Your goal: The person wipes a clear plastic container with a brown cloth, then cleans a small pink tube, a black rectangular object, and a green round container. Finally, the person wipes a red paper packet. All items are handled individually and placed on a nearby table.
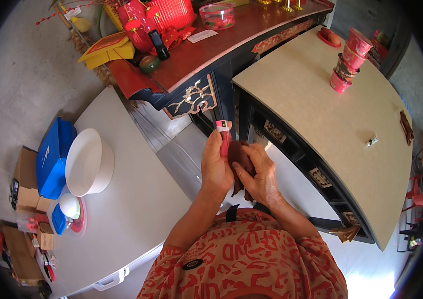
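In front of my body, my left hand (215, 167) is closed around a slim red cylindrical object (225, 141) with a white band near its top. The object stands roughly upright, its lower part hidden by the fingers. I cannot make out its exact kind. My right hand (261, 175) grips a bunched brown cloth (240, 155) and presses it against the red object's side. A loose end of the cloth hangs below the fingers.
A white table (137, 199) on the left bears a white basin (84, 167) and a blue box (54, 158). Stacked pink tubs (353, 55), a small tube (372, 141) and another brown cloth (406, 128) are on the beige-topped table (316, 109). Ahead stands a red-topped cabinet (191, 60).
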`<state>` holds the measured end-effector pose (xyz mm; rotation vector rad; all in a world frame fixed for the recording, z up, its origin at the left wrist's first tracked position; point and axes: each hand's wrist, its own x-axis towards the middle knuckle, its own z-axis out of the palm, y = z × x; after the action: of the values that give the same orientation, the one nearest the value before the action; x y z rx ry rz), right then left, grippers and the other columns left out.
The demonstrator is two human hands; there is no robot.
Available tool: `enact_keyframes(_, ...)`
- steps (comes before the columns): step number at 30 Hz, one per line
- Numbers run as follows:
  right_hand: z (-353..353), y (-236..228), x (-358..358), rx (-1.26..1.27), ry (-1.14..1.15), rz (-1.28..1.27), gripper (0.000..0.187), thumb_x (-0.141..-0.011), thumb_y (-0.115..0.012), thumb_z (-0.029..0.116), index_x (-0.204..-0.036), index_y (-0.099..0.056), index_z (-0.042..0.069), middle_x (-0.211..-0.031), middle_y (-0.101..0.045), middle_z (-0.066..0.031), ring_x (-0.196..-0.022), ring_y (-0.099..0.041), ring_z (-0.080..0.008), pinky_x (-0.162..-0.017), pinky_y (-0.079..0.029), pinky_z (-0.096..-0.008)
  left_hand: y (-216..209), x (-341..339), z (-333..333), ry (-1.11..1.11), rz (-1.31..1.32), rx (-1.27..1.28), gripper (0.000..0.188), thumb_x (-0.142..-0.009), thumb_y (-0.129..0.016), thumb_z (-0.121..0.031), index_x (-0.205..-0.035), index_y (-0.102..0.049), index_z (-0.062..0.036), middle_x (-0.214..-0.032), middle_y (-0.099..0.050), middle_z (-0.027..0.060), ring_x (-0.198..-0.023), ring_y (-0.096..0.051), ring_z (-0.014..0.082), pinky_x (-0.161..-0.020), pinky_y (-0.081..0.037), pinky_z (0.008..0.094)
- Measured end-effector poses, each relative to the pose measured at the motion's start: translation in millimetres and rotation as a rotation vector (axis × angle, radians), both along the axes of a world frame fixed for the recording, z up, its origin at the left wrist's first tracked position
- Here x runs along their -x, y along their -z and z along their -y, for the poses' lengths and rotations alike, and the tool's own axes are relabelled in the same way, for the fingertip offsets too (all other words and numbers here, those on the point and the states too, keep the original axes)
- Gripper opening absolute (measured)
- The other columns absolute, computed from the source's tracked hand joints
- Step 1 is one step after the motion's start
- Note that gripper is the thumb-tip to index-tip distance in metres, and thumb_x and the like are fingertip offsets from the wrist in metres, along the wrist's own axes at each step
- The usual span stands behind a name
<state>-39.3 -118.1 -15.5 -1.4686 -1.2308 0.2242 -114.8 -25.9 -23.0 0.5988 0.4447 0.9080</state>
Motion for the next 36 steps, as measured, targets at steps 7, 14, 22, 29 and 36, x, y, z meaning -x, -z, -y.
enact_keyframes(7, 28.5, -8.6, -27.2, 0.13, -0.296, -0.265, 0.023, -0.078, -0.066, 0.001, -0.101, -0.06, -0.002, -0.09, -0.06, -0.0101, -0.083, -0.062, -0.0216, -0.067, -0.049, -0.0307, 0.0, 11.5, 0.7, 0.063, -0.096, -0.078, 0.033, -0.099, -0.046, -0.032, -0.114, -0.055, -0.0038, -0.081, -0.05, -0.0001, -0.062, -0.043, 0.0093, -0.053, -0.034, 0.0248)
enact_keyframes(14, 15.8, -34.1, -49.8, -0.04, -0.184, -0.522, 0.027, -0.081, -0.067, 0.004, -0.107, -0.061, 0.001, -0.089, -0.059, -0.0055, -0.075, -0.056, -0.0087, -0.059, -0.047, -0.0216, -0.6, 24.3, 5.7, 0.161, -0.321, -0.611, 0.026, -0.099, -0.046, -0.023, -0.104, -0.055, 0.0009, -0.081, -0.052, 0.0026, -0.059, -0.043, 0.0072, -0.052, -0.034, 0.022)
enact_keyframes(22, 9.5, -44.8, -55.5, 0.241, -0.469, -0.781, 0.024, -0.082, -0.067, 0.011, -0.103, -0.063, 0.0, -0.081, -0.065, -0.0045, -0.064, -0.057, -0.0057, -0.05, -0.045, -0.02, -2.2, 32.4, 3.5, 0.278, -0.301, -0.823, 0.012, -0.095, -0.053, -0.009, -0.098, -0.057, 0.0016, -0.082, -0.051, -0.0004, -0.066, -0.041, 0.0044, -0.055, -0.033, 0.0189)
enact_keyframes(29, 4.4, -21.8, -55.3, 0.078, -0.304, -0.839, 0.027, -0.082, -0.062, 0.01, -0.105, -0.061, -0.004, -0.086, -0.066, -0.0121, -0.045, -0.056, -0.014, -0.039, -0.043, -0.0239, 1.4, 19.2, 9.7, 0.213, -0.252, -0.588, 0.01, -0.095, -0.052, -0.009, -0.101, -0.053, -0.0009, -0.082, -0.057, 0.0052, -0.061, -0.045, 0.0061, -0.052, -0.036, 0.0196)
enact_keyframes(36, 21.9, -14.6, -58.4, 0.069, -0.434, -1.062, 0.027, -0.085, -0.063, 0.007, -0.108, -0.057, -0.006, -0.085, -0.064, -0.0154, -0.051, -0.059, -0.0159, -0.038, -0.047, -0.0255, 5.3, 7.1, 14.8, 0.264, -0.238, -0.777, 0.005, -0.093, -0.052, -0.003, -0.095, -0.047, -0.0035, -0.08, -0.058, 0.0078, -0.058, -0.047, 0.0073, -0.051, -0.037, 0.0192)
